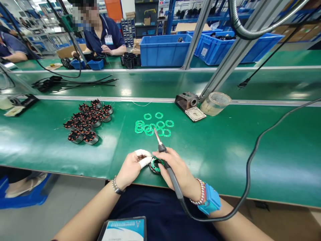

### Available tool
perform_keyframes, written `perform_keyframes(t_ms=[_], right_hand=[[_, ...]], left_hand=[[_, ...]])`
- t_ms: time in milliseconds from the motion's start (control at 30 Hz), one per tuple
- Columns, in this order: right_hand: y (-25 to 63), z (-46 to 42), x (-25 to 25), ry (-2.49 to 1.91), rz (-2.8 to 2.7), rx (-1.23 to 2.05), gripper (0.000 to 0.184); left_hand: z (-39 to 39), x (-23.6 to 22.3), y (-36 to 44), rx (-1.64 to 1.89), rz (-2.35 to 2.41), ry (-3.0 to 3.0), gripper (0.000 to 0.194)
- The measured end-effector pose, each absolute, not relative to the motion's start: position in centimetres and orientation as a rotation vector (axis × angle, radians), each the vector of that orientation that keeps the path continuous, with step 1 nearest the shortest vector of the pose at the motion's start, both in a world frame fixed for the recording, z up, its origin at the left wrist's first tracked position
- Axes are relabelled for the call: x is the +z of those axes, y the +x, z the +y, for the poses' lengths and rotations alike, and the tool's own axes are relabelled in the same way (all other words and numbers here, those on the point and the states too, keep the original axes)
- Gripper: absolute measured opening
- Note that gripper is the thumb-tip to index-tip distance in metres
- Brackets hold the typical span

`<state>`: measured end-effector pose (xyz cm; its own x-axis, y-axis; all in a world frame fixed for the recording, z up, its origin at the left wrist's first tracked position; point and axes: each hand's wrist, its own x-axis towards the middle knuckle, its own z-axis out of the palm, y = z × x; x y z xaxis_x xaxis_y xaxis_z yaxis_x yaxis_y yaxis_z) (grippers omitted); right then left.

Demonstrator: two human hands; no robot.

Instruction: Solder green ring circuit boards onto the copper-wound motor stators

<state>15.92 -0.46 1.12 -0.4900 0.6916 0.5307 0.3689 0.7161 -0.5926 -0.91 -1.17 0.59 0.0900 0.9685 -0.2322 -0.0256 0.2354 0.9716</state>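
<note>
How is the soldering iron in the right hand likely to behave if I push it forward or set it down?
The soldering iron should feel stiff, since its handle and metal tip form one nearly straight line. Its cord bows in a wide curve, so may tug back. Laid on the smooth bench, the rounded handle could roll.

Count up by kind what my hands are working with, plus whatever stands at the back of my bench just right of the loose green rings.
Soldering iron, in the right hand: 1
Round part with green ring, at the left hand: 1
Stand with pad: 1
Translucent tub: 1
Total: 4
</note>
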Motion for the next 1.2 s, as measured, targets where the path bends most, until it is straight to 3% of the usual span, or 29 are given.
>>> perform_keyframes(t_ms=[433,567,767,1200], right_hand=[[17.1,-2.7,1.9,-0.913,-1.914,0.629,0.028],[17.8,-2.9,2.4,-0.92,-1.896,0.645,0.019],[19.1,-3.0,3.3,-0.858,-1.964,0.526,0.026],[19.0,-3.3,4.0,-0.968,-1.947,0.674,0.017]], left_hand=[[-0.4,1.0,-1.7,0.762,1.147,1.212,0.017],[-0.3,0.9,-1.6,0.747,1.157,1.228,0.016],[-0.6,0.6,-1.6,0.755,1.201,1.25,0.015],[-0.8,0.4,-1.3,0.801,1.221,1.254,0.014]])
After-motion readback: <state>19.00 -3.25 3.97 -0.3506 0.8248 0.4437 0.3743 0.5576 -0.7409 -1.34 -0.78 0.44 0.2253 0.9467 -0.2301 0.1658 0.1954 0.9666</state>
